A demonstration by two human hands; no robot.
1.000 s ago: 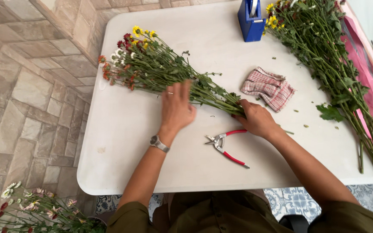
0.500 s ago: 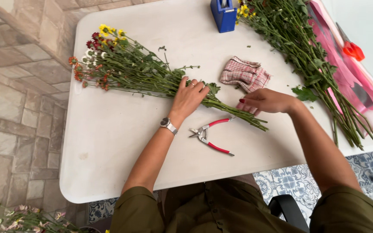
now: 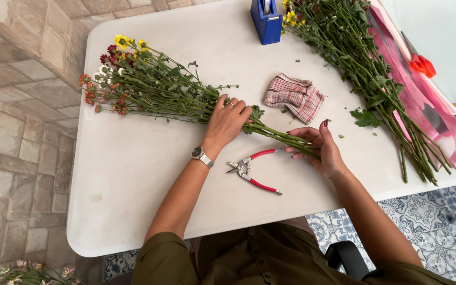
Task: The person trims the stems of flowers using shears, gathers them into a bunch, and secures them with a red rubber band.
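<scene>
A bunch of long-stemmed flowers (image 3: 149, 87) with red, yellow and white blooms lies across the white table (image 3: 133, 174), blooms to the left. My left hand (image 3: 227, 120), a watch on its wrist, presses down on the stems near the middle of the bunch. My right hand (image 3: 316, 145) has its fingers curled round the cut ends of the same stems. Red-handled pruning pliers (image 3: 253, 170) lie on the table just in front of both hands, untouched.
A checked pink cloth (image 3: 294, 96) lies behind my right hand. A blue tape dispenser (image 3: 266, 20) stands at the far edge. A second heap of green stems (image 3: 368, 68) lies at the right on pink ribbon (image 3: 420, 100), beside red-handled scissors (image 3: 420, 63). More flowers (image 3: 22, 269) lie on the floor.
My right hand has slid along the stems toward their cut ends and opened its fingers a little. The left hand stays pressed on the bunch. The view has shifted slightly.
</scene>
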